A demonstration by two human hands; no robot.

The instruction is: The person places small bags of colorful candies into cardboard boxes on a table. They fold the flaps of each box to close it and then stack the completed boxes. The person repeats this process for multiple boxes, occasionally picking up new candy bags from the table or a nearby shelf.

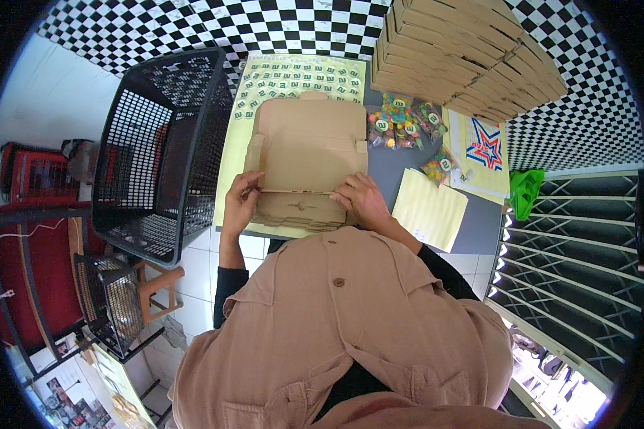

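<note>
An unfolded brown cardboard mailer box [312,145] lies in front of me, its lid flap spread away from my body. My left hand [241,199] pinches the box's left side near the fold of the front panel. On the opposite corner, the curled fingers of my right hand [362,199] grip the same folded edge. The front panel [300,206], with a small slit in its middle, sits between both hands. Beneath the near edge, several cardboard layers show. Fingertips of both hands are partly hidden by the cardboard.
Yellow sheets with round stickers [300,75] lie under the box. Bags of colourful candy [400,120] and yellow paper [429,209] lie to the right on the grey table [480,228]. Stacked flat boxes [461,59] stand behind. A black plastic crate [185,161] stands left.
</note>
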